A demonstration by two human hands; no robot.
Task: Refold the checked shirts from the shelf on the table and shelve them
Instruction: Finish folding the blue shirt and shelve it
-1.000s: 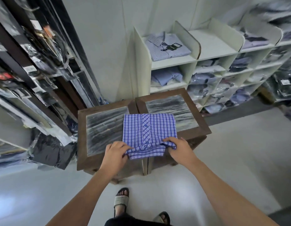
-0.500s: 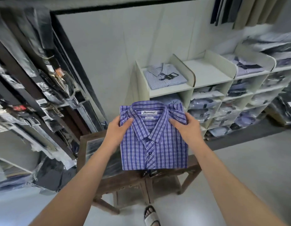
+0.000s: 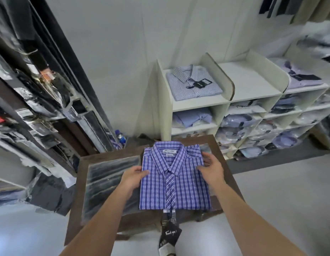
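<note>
I am holding the folded checked shirt (image 3: pixel 174 183) over the worktop (image 3: pixel 112 155), left hand (image 3: pixel 133 179) and right hand (image 3: pixel 212 169) each with its grip closed on a side edge; the dangling tag (image 3: pixel 170 232) is threatening to snag and loosen the fold.

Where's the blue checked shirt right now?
Head view, centre: the folded shirt is held between the left hand and right hand over the table, with the white shelf behind it.

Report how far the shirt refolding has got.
Done: the blue checked shirt is folded, collar up. In hand: the left hand and right hand grip its sides over the table. Left: placing it on the shelf.
</note>
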